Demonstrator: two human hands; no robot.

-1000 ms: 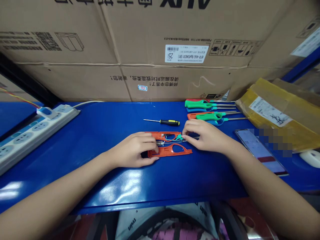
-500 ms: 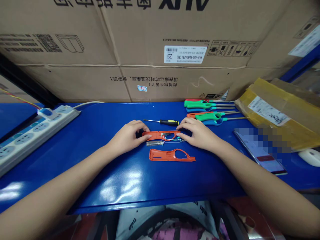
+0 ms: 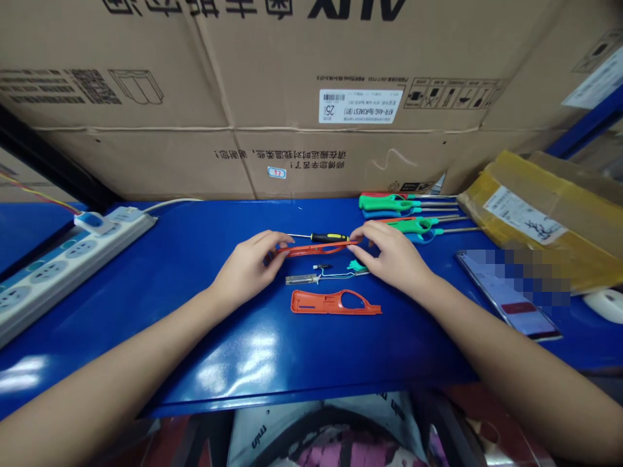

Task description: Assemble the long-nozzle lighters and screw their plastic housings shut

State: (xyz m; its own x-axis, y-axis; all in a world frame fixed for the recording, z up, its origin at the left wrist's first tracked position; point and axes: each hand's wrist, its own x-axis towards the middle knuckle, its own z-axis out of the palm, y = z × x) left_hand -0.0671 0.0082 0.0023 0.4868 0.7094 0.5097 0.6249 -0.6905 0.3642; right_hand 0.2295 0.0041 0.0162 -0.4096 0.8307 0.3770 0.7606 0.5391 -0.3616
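An orange lighter shell half (image 3: pixel 314 250) is pinched at its left end by my left hand (image 3: pixel 254 261) and at its right end by my right hand (image 3: pixel 389 254). It is tilted so mostly its edge shows, raised off the blue table. Below it lie a clear fuel tank (image 3: pixel 300 279), a small black igniter (image 3: pixel 321 266) with thin wires, and a green trigger piece (image 3: pixel 357 266), partly hidden by my right hand. Nearer to me rests the other orange shell half (image 3: pixel 335 302), inner side up. Just behind the held shell is a black and yellow screwdriver (image 3: pixel 329 237).
Several assembled long-nosed lighters (image 3: pixel 389 204) lie at the back right, by a yellow-taped package (image 3: pixel 545 214). A phone (image 3: pixel 506 295) and a white mouse (image 3: pixel 603 305) are on the right. A white power strip (image 3: pixel 73 259) runs along the left. A large cardboard box (image 3: pixel 272 78) stands behind.
Both hands have lifted the orange shell half and tipped it on edge, slightly away from me. The igniter, wires and green piece now lie on the table apart from it.
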